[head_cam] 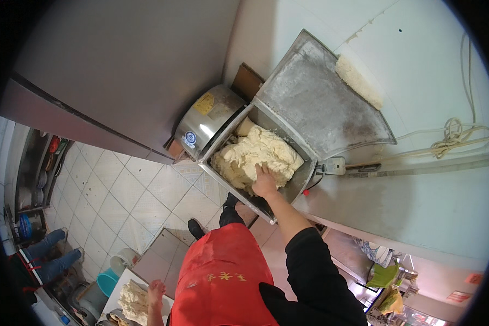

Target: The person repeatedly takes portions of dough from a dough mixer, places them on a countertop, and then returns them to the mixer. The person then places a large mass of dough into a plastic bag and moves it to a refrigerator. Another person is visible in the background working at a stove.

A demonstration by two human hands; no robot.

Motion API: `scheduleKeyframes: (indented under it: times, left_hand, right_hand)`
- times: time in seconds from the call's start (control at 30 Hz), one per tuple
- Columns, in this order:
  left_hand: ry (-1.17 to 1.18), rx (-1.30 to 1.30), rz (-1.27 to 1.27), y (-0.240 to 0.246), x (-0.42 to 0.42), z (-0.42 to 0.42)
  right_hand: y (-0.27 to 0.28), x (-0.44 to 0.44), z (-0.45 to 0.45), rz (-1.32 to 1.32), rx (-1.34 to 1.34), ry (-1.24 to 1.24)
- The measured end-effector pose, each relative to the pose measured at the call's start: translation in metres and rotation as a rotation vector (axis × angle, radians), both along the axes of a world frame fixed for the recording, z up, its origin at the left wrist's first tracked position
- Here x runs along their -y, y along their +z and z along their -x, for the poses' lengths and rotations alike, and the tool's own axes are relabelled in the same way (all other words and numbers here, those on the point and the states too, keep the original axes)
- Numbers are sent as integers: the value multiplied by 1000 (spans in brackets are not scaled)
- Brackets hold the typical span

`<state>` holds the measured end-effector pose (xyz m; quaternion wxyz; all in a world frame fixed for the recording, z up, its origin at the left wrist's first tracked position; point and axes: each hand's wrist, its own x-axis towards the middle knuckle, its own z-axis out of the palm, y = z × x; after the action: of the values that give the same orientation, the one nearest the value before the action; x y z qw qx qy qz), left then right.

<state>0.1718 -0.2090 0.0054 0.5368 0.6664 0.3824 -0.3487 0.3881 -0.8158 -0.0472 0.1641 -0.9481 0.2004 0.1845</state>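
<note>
A large lump of rough dough (265, 148) fills much of a square metal dough mixer tub (309, 173). My right hand (265, 182) presses its fingers into the dough near the tub's front side; whether it grips any is hidden. The mixer's metal lid (322, 93) stands raised, leaning back towards the wall. At lower left, my left hand (156, 292) is held with fingers apart beside another piece of dough (133, 302) on a white surface (124, 281). The left hand holds nothing that I can see.
A round stainless steel pot (214, 118) stands left of the tub. Coiled cables (448, 140) hang on the right wall. A turquoise basin (107, 282) and a pale bucket (123, 261) are at lower left. Another person's jeans-clad legs (51, 261) show at the far left, beside shelves (34, 171).
</note>
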Motion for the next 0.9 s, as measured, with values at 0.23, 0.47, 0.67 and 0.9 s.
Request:
scheduleKeyframes:
  times: [0.23, 0.47, 0.67, 0.9]
  left_hand:
    - [64, 13, -63, 22, 17, 0]
    - [226, -71, -93, 17, 5, 61]
    - [134, -119, -116, 10, 13, 98]
    - [32, -49, -138, 12, 8, 71]
  right_hand:
    - [4, -43, -24, -78, -150, -30]
    - [-10, -75, -71, -212, -71, -125]
    - [-16, -41, -105, -79, -44, -276]
    - [46, -1, -82, -193, 64, -456]
